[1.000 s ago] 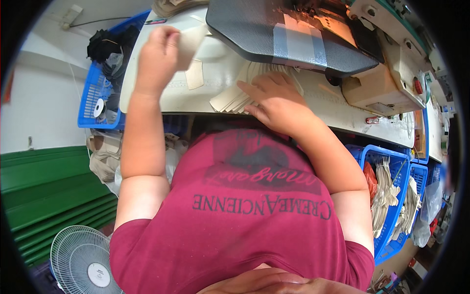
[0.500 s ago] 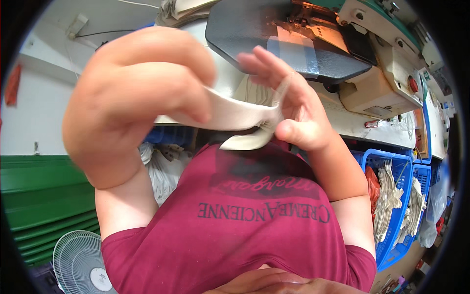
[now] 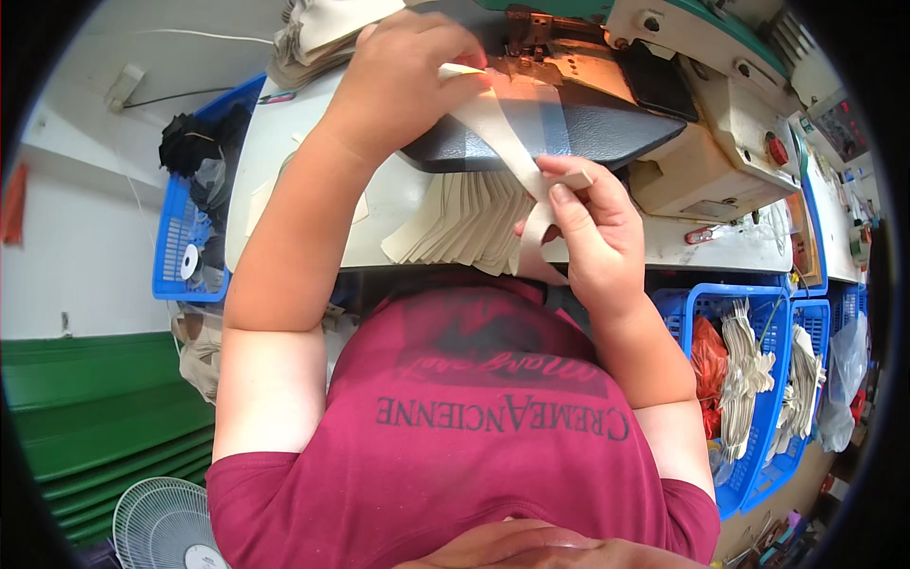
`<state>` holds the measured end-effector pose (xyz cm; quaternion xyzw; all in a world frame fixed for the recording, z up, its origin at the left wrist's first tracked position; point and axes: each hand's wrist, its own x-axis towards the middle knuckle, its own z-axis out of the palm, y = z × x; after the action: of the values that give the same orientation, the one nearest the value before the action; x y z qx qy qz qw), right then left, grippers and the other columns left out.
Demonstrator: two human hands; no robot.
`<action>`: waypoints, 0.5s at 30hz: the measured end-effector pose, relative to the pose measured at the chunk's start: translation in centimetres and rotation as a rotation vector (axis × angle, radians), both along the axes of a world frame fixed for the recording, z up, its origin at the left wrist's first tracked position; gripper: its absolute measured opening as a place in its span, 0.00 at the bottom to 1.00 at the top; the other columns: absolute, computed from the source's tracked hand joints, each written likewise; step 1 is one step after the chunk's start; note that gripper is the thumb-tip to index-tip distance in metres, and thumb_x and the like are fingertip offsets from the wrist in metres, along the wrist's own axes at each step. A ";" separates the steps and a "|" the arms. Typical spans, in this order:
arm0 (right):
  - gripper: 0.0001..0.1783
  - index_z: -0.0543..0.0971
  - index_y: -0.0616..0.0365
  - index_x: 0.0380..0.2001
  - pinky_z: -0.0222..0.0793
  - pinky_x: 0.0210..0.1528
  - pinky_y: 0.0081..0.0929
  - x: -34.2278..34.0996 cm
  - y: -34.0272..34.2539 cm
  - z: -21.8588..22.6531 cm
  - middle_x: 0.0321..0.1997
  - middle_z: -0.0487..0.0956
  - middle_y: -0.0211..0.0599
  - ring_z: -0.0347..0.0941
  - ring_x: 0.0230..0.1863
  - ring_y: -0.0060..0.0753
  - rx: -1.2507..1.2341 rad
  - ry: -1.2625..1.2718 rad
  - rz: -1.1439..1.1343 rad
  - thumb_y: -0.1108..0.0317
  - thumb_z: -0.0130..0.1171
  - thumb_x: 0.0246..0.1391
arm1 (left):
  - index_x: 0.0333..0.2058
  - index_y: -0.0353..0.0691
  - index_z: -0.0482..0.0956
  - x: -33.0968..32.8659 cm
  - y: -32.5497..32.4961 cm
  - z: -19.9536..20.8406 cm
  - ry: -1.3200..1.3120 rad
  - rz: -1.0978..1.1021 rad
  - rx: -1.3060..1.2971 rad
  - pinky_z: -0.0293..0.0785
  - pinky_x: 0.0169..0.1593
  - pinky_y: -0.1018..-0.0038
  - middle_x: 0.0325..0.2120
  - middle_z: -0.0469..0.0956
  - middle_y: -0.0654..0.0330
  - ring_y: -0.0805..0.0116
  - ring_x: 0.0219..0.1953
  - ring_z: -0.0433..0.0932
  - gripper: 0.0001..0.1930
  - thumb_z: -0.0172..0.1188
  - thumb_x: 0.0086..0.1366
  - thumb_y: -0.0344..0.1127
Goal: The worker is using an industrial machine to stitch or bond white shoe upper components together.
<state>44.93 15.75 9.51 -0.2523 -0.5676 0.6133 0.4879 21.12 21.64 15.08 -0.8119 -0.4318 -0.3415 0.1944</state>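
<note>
A cream strip-shaped piece (image 3: pixel 500 132), leather-like or stiff cloth, is stretched slantwise between my two hands. My left hand (image 3: pixel 408 76), fingers pinched, grips its upper end beside the lit needle area of a sewing machine (image 3: pixel 559 62). Farther down, my right hand (image 3: pixel 599 223) holds the piece between thumb and fingers, and one short end sticks out above the thumb. The lower part curls beneath that hand and hangs over the table edge. Under the strip lies the machine's black padded work plate (image 3: pixel 626 131). A fanned row of similar cream pieces (image 3: pixel 455 223) lies just in front of it.
More cream pieces (image 3: pixel 327 33) are piled at the back left. A blue basket (image 3: pixel 172 251) with black material stands left of the white table (image 3: pixel 284 123). Blue crates (image 3: pixel 697 302) with cream pieces are at the right. A fan (image 3: pixel 161 517) stands at the lower left.
Both hands have moved: the left one away from me toward the machine, the right one slightly lower. The strip, earlier looped near my chest, now runs taut across the black plate.
</note>
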 end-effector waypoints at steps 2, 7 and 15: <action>0.14 0.77 0.64 0.52 0.73 0.35 0.20 0.9 0.4 -0.2 0.38 0.79 0.35 0.76 0.33 0.21 0.077 -0.079 -0.055 0.77 0.52 0.65 | 0.32 0.42 0.85 1.0 -0.9 0.5 -0.161 0.147 -0.357 0.75 0.42 0.65 0.33 0.83 0.61 0.59 0.39 0.80 0.06 0.68 0.57 0.36; 0.19 0.76 0.64 0.54 0.68 0.35 0.14 2.1 0.8 0.6 0.32 0.75 0.29 0.70 0.31 0.14 0.237 -0.069 -0.181 0.82 0.58 0.60 | 0.37 0.37 0.85 1.4 -2.0 0.4 -0.038 -0.090 -0.230 0.76 0.48 0.65 0.37 0.84 0.56 0.56 0.43 0.81 0.09 0.65 0.61 0.36; 0.18 0.82 0.62 0.45 0.74 0.40 0.24 4.7 3.7 2.4 0.37 0.83 0.44 0.80 0.36 0.36 0.553 -0.434 -0.196 0.84 0.57 0.50 | 0.40 0.39 0.85 2.3 -1.3 0.6 0.017 -0.004 -0.251 0.76 0.50 0.64 0.42 0.83 0.56 0.56 0.45 0.79 0.10 0.64 0.62 0.37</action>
<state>49.60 19.40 11.86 -0.2885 -0.7753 0.3192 0.4623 23.40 20.34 15.71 -0.8335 -0.4678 -0.2784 0.0939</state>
